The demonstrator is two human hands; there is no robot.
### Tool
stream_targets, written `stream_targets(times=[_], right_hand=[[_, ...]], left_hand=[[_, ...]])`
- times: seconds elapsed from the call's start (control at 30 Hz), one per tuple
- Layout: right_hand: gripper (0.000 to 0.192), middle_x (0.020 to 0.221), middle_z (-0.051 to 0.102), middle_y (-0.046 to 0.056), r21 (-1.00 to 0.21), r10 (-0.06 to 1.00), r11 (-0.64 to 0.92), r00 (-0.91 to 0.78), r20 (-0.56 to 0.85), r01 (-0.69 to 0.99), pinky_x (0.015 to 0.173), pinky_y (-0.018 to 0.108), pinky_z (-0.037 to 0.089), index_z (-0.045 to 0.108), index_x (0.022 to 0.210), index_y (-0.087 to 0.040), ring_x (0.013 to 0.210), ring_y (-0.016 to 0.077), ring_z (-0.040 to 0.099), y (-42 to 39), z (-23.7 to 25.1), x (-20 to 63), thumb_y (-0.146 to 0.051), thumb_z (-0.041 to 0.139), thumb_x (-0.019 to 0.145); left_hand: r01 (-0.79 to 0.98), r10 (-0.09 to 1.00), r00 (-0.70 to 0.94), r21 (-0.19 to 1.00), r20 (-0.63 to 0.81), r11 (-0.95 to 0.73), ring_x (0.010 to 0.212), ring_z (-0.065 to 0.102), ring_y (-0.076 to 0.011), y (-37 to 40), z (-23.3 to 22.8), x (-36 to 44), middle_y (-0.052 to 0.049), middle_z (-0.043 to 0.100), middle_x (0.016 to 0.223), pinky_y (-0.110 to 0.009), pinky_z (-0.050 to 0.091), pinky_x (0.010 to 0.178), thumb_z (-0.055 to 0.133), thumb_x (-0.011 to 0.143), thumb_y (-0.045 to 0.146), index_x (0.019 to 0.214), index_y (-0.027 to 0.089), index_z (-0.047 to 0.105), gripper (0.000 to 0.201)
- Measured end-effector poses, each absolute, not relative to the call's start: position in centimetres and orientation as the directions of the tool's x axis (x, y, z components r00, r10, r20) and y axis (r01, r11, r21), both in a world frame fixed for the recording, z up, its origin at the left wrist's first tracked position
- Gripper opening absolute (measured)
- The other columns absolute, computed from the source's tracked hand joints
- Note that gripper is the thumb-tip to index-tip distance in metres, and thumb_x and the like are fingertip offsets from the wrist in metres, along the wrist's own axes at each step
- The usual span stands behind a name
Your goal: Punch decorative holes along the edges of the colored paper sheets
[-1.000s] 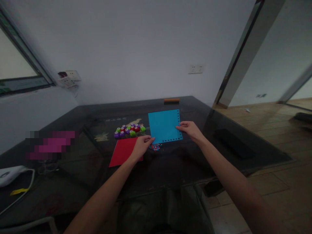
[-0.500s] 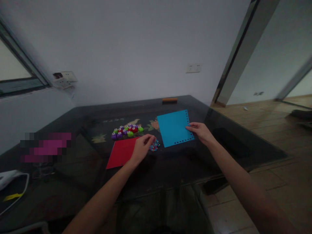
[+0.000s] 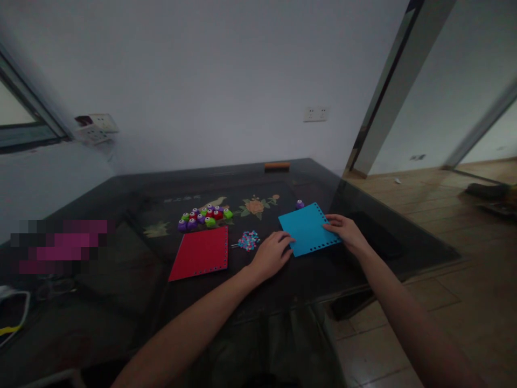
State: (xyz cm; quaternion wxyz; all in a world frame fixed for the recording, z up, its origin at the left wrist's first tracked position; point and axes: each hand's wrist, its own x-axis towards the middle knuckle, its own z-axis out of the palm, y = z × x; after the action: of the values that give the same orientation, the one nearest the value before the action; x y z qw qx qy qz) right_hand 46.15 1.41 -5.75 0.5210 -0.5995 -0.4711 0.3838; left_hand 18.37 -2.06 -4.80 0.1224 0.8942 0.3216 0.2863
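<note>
At the far left edge of the frame a white device (image 3: 12, 302) with a cable lies on the dark glass tabletop (image 3: 121, 302), and above it sits a pixelated pink patch that cannot be made out. Right of that, in the middle left of the frame, a red sheet (image 3: 201, 253) with holes along two edges lies flat, and just above it a cluster of small purple, green and red punches (image 3: 204, 216) stands on the glass. Between the red sheet and the hands a small heap of pink and blue paper dots (image 3: 247, 240) rests on the tabletop. The left hand (image 3: 271, 254) lies just right of the heap, palm down with fingers loosely spread, its fingertips touching the lower left edge of the blue sheet (image 3: 307, 228). That sheet, punched along two edges, lies flat slightly right of the frame's centre, turned like a diamond, directly between the two hands. A single purple punch (image 3: 299, 204) stands just above its upper corner. The right hand (image 3: 346, 231) rests on the sheet's right corner, fingers extended and pressing on the paper. An orange block (image 3: 277, 166) lies at the tabletop's far edge, above centre.
</note>
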Motion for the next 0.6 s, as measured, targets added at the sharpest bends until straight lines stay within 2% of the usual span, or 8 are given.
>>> stream_targets(times=[0.23, 0.47, 0.6], right_hand=[[0.053, 0.069, 0.059, 0.000, -0.963, 0.974, -0.017, 0.220, 0.044, 0.268, 0.047, 0.025, 0.042, 0.061, 0.102, -0.016, 0.053, 0.0127, 0.053, 1.6, -6.1, 45.6, -0.031, 0.075, 0.053], [0.052, 0.073, 0.058, 0.000, -0.905, 0.978, -0.007, 0.192, 0.082, 0.425, 0.048, 0.023, 0.039, 0.061, 0.109, -0.016, 0.054, 0.0113, 0.050, 1.9, -6.4, 45.3, -0.028, 0.071, 0.059], [0.050, 0.079, 0.062, 0.004, -0.823, 0.953, 0.018, 0.239, 0.186, 0.568, 0.054, 0.026, 0.042, 0.060, 0.111, -0.015, 0.060, 0.0139, 0.053, 2.2, -6.6, 45.8, -0.028, 0.067, 0.064]], left_hand=[[0.511, 0.650, 0.655, 0.407, 0.386, -0.757, 0.115, 0.049, -0.0207, -2.2, -5.4, 17.6, -0.008, 0.054, 0.124, -0.037, 0.041, 0.100, 0.047, 0.088, 0.025, 0.117, 0.022, 0.055, 0.030], [0.572, 0.664, 0.677, 0.342, 0.317, -0.746, 0.126, 0.043, -0.0224, -2.1, -6.3, 18.2, -0.010, 0.047, 0.137, -0.041, 0.034, 0.106, 0.048, 0.088, 0.030, 0.127, 0.023, 0.051, 0.039], [0.578, 0.658, 0.694, 0.319, 0.292, -0.751, 0.126, 0.043, -0.0225, -1.9, -6.4, 18.1, -0.010, 0.049, 0.136, -0.043, 0.033, 0.107, 0.046, 0.090, 0.031, 0.124, 0.023, 0.054, 0.036]])
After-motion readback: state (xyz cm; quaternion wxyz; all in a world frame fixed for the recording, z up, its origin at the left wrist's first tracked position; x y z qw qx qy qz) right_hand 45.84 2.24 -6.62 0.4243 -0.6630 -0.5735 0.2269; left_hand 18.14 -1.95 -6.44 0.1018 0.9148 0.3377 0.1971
